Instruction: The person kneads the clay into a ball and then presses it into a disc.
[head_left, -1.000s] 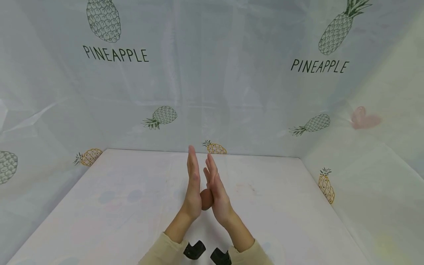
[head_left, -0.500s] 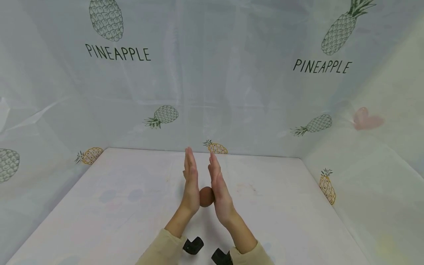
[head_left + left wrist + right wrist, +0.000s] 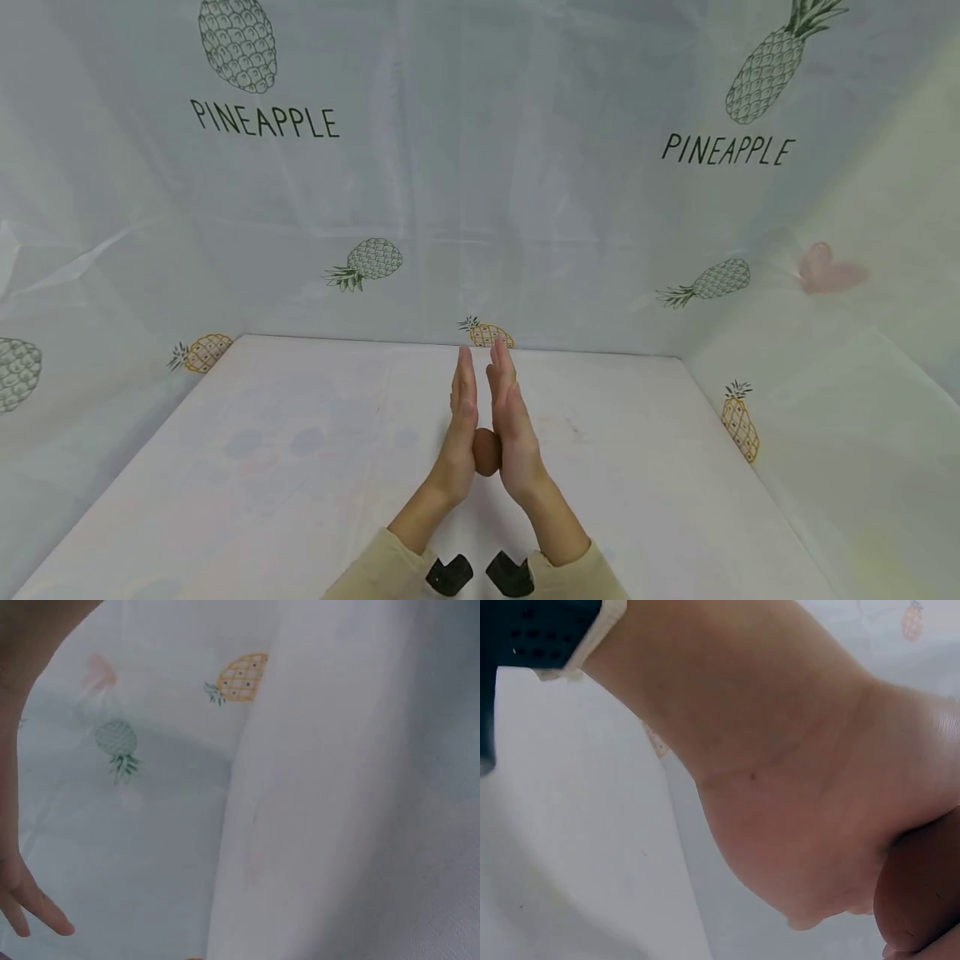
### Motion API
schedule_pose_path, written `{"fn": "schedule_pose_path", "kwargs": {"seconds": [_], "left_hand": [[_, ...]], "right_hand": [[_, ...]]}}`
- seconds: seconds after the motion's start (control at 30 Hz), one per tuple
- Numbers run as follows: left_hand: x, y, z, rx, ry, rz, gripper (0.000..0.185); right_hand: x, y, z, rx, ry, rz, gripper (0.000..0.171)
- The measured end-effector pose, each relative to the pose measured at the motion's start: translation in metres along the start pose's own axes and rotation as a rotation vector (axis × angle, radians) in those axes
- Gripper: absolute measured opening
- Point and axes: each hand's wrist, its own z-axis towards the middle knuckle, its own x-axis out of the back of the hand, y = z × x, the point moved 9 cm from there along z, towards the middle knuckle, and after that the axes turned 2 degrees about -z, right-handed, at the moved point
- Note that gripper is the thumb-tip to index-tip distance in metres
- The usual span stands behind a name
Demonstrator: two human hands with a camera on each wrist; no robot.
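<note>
A smooth brown ball (image 3: 487, 454), resembling clay or dough, is squeezed between the two palms above the table. My left hand (image 3: 456, 446) presses its left side with long, straight fingers that point away from me. Against the right side lies the flat palm of my right hand (image 3: 519, 446), its fingers straight too. The fingertips of both hands stand apart. In the right wrist view, the brown ball (image 3: 922, 889) shows in part beside the palm. Only an edge of the left hand (image 3: 9, 825) appears in the left wrist view, with the ball out of sight.
A white table (image 3: 300, 500) spreads below the hands. Pale sheeting (image 3: 480, 167) printed with pineapples walls it at the back and sides. Black wrist devices (image 3: 510, 573) sit by the cream sleeves (image 3: 386, 571).
Both hands have shifted right with the ball, the left hand more in the last half second. The palms slide against each other and the ball looks rolled, now slightly taller than wide.
</note>
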Motion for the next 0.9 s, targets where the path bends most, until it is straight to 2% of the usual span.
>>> {"fn": "schedule_pose_path", "kwargs": {"seconds": [0.17, 0.33, 0.5, 0.57, 0.73, 0.9], "left_hand": [[-0.005, 0.006, -0.002, -0.023, -0.017, -0.029, 0.058], [-0.002, 0.016, -0.002, -0.050, -0.009, -0.040, 0.059], [0.005, 0.021, 0.000, -0.048, 0.023, -0.066, 0.063], [0.009, 0.025, 0.002, -0.068, 0.037, -0.073, 0.066], [0.019, 0.032, 0.004, -0.104, 0.075, -0.073, 0.071], [0.029, 0.035, 0.006, -0.101, 0.114, -0.076, 0.072]], "right_hand": [[0.003, 0.003, 0.002, 0.014, -0.001, 0.017, 0.061], [0.002, 0.010, 0.003, 0.005, -0.008, 0.028, 0.061], [-0.005, 0.021, 0.001, -0.052, -0.037, 0.042, 0.063], [-0.008, 0.025, 0.001, -0.076, -0.047, 0.055, 0.065], [-0.015, 0.027, 0.000, -0.086, -0.071, 0.062, 0.066], [-0.023, 0.028, -0.002, -0.105, -0.102, 0.075, 0.064]]}}
